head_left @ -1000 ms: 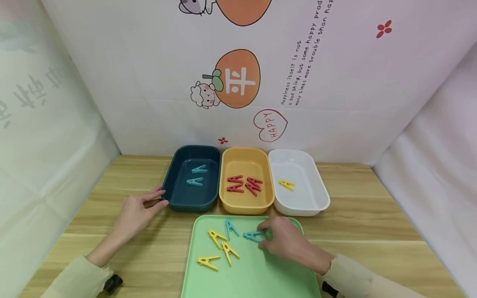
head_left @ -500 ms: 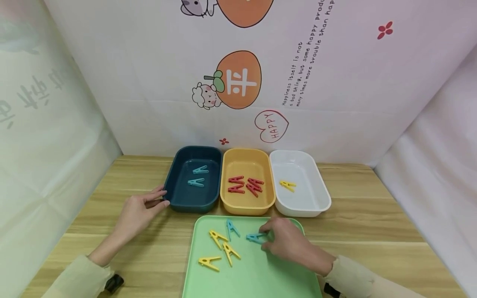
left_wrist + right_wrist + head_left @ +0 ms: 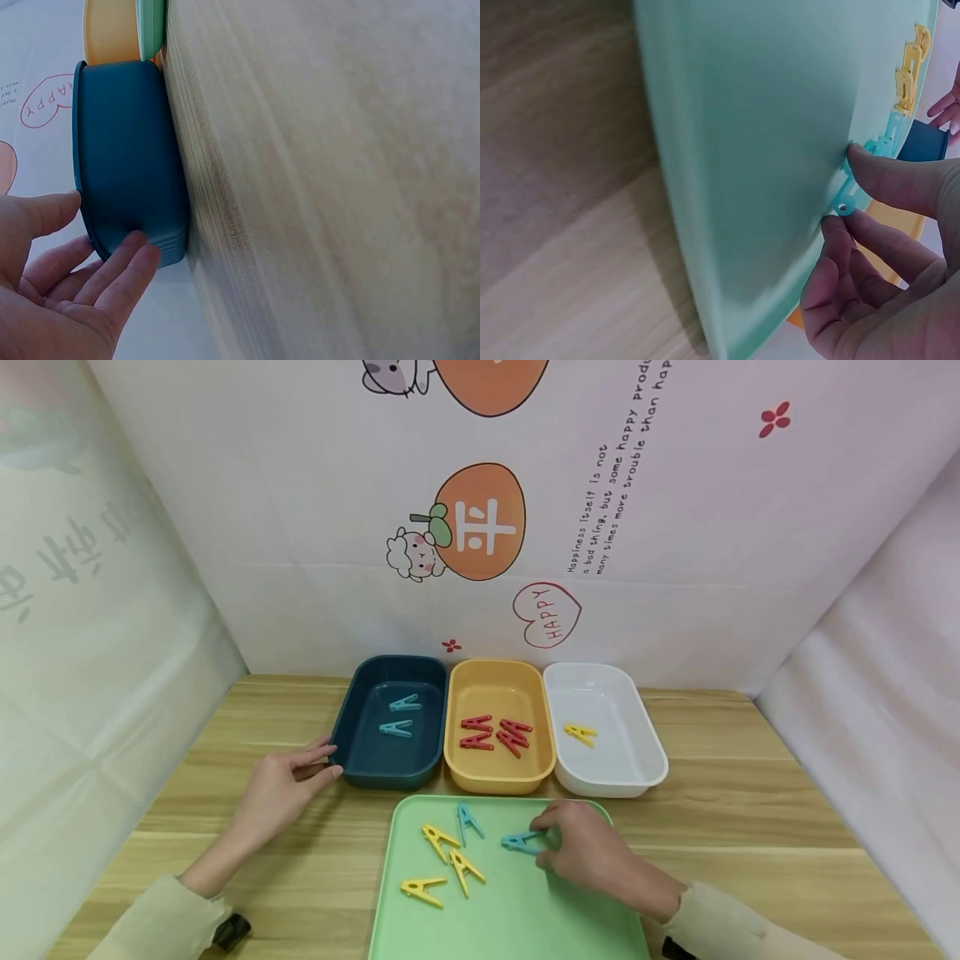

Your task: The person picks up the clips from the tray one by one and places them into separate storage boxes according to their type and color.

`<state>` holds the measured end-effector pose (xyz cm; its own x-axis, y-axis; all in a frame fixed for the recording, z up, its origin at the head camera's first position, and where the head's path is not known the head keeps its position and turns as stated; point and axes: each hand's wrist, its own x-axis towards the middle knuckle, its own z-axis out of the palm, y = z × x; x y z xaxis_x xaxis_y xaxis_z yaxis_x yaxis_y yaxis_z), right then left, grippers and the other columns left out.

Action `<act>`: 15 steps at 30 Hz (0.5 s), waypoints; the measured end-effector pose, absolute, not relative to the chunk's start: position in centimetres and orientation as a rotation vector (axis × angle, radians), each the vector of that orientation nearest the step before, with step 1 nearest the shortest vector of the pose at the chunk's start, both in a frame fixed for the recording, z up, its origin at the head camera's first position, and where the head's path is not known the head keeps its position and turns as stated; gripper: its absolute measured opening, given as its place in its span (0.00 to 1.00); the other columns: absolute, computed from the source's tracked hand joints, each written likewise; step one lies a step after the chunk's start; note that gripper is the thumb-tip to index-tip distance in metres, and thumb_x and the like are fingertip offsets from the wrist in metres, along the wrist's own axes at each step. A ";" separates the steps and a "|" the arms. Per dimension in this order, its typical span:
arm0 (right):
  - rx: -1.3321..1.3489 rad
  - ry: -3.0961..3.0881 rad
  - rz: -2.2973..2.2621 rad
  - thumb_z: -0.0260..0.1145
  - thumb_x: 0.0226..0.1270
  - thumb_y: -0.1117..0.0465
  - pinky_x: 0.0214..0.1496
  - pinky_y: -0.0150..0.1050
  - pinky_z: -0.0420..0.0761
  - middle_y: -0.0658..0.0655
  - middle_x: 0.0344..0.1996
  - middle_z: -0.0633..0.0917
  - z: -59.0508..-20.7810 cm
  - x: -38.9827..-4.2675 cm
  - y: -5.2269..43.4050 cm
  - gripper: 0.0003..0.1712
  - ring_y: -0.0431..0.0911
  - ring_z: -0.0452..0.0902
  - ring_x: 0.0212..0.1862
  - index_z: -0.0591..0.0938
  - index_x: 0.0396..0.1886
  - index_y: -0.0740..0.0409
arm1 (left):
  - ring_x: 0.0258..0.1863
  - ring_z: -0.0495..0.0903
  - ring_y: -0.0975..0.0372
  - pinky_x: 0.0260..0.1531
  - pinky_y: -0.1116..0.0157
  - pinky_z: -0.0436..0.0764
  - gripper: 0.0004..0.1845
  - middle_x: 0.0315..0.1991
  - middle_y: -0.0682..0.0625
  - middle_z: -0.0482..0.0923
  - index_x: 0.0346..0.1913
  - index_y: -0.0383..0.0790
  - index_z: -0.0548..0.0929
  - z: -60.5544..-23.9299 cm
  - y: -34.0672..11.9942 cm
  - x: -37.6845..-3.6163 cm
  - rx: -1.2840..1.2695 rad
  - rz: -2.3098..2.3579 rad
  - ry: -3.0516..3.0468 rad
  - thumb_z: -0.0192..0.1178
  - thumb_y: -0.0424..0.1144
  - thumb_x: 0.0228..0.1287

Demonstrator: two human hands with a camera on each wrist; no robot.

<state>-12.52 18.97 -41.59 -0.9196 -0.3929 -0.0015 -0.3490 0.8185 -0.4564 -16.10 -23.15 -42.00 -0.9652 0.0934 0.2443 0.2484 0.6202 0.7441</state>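
Observation:
My right hand (image 3: 588,847) is low over the green tray (image 3: 517,910), thumb and index finger pinching the legs of a light-blue clothespin (image 3: 519,842). The right wrist view shows those fingertips on either side of the same clothespin (image 3: 845,204). Another light-blue clothespin (image 3: 467,820) and several yellow clothespins (image 3: 423,890) lie farther left on the tray. My left hand (image 3: 277,789) touches the near left corner of a dark blue box (image 3: 390,768). In the left wrist view the thumb is at the box's rim, with loosely extended fingers against its outer wall (image 3: 131,150).
Two light-blue clothespins (image 3: 396,728) lie inside the dark blue box. Beside it, an orange-yellow box (image 3: 498,783) holds several red clothespins (image 3: 476,741), and a white box (image 3: 622,777) holds one yellow clothespin (image 3: 580,733). A printed cloth (image 3: 660,627) hangs behind them.
My right hand has shifted slightly right across the tray, and the pinched light-blue clothespin has moved with it. The left hand stays at the dark blue box.

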 end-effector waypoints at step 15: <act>-0.454 2.922 -0.961 0.85 0.45 0.72 0.32 0.35 0.77 0.50 0.39 0.89 -42.0 -11.5 21.2 0.22 0.38 0.73 0.27 0.93 0.44 0.59 | 0.49 0.89 0.49 0.41 0.66 0.89 0.21 0.69 0.35 0.75 0.62 0.28 0.85 -42.0 -23.1 -16.0 -0.284 -1.266 -2.655 0.70 0.37 0.73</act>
<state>-11.54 21.20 -42.02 -0.9568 -0.2845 0.0596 -0.2644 0.7662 -0.5857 -16.02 -23.07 -41.95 -0.9644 0.0921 0.2478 0.2505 0.6177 0.7455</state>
